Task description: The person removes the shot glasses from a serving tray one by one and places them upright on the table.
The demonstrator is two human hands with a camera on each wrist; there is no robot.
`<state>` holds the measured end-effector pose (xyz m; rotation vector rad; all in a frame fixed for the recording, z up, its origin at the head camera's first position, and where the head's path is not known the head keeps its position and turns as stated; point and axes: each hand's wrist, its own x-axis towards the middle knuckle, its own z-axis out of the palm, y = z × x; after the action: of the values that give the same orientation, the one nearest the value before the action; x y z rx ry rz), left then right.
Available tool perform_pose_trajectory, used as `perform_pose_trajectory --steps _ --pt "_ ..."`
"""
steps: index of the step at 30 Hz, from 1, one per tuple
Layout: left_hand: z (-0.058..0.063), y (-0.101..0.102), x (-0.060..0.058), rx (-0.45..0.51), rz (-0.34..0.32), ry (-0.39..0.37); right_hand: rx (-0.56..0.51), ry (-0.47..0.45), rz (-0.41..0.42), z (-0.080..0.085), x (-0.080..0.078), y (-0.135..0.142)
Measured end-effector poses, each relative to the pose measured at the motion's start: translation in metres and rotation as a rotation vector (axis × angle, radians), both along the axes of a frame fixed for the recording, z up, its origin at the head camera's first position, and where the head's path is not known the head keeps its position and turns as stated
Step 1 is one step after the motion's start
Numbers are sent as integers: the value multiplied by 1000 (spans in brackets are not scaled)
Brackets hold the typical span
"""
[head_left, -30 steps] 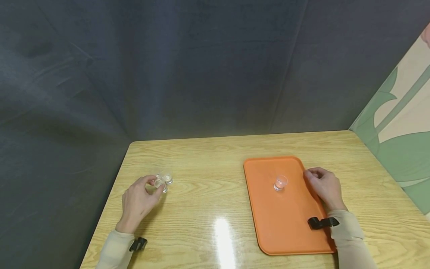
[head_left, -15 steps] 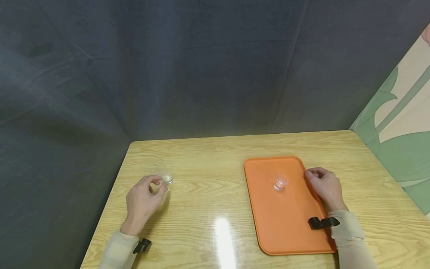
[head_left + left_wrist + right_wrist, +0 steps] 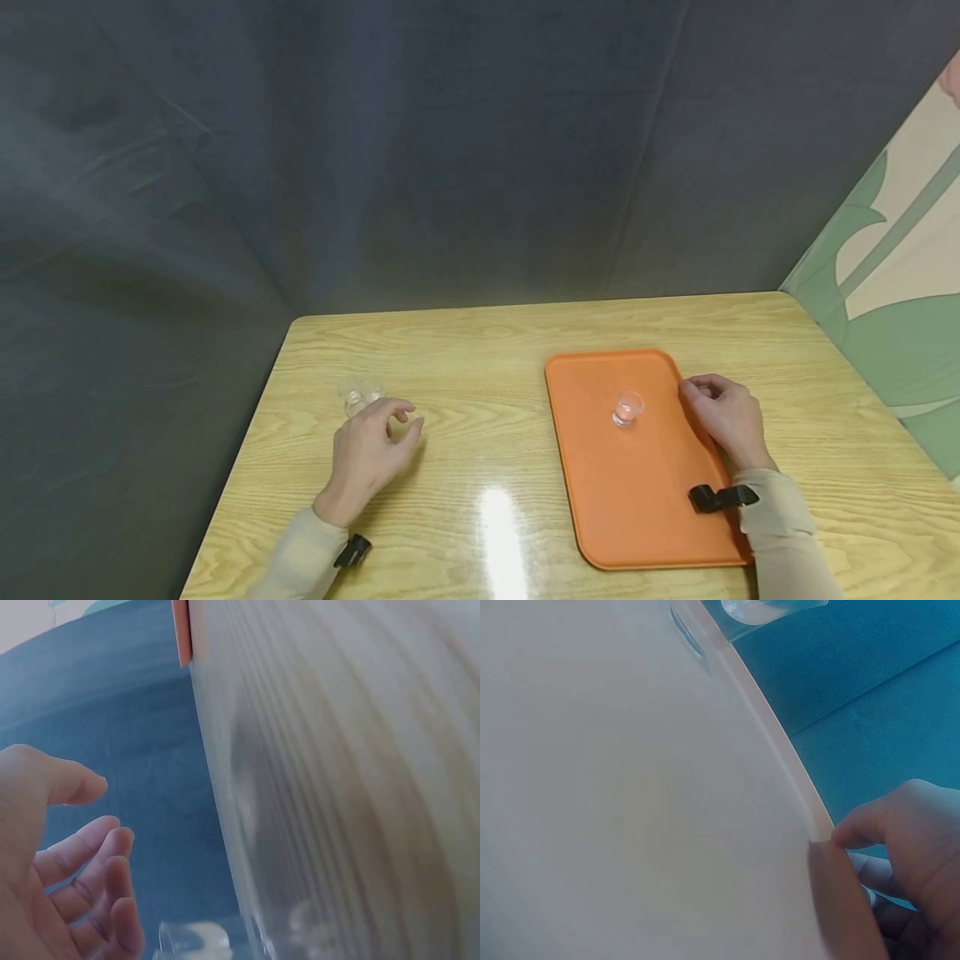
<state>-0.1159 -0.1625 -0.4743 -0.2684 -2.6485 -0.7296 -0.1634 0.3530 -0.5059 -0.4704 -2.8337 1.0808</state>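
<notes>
My left hand (image 3: 372,454) hovers over the table's left part, thumb and fingers apart and loosely bent, with nothing between them. Just behind it stands a tight group of small clear glasses (image 3: 354,400), partly covered by the hand. One of these glasses (image 3: 196,941) appears at the bottom of the left wrist view, beside the fingers. My right hand (image 3: 727,421) grips the right rim of an orange tray (image 3: 637,500), thumb on the rim and other fingers outside it. Another small clear glass (image 3: 627,407) stands upright on the tray's far half.
The wooden table (image 3: 465,375) stretches between the glasses and the tray, with a bright reflection near its front. A dark curtain (image 3: 465,167) hangs behind and to the left. A patterned wall (image 3: 900,300) borders the right side.
My left hand has moved right, away from the group of glasses, and its thumb and fingers have spread a little. The right hand, tray and glass on it have stayed in place.
</notes>
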Motion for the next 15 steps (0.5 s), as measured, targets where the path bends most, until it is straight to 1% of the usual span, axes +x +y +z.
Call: perform_pose_trajectory --steps 5,8,12,15 --pt "0 16 -3 20 -39 15 2 -1 7 1 -1 1" --pt "2 29 -7 42 -84 25 4 1 4 2 -1 2" --pt "6 49 -9 55 -137 -16 2 -12 -3 1 -1 1" --pt "9 61 -11 47 -155 -44 7 -10 3 1 -1 0"
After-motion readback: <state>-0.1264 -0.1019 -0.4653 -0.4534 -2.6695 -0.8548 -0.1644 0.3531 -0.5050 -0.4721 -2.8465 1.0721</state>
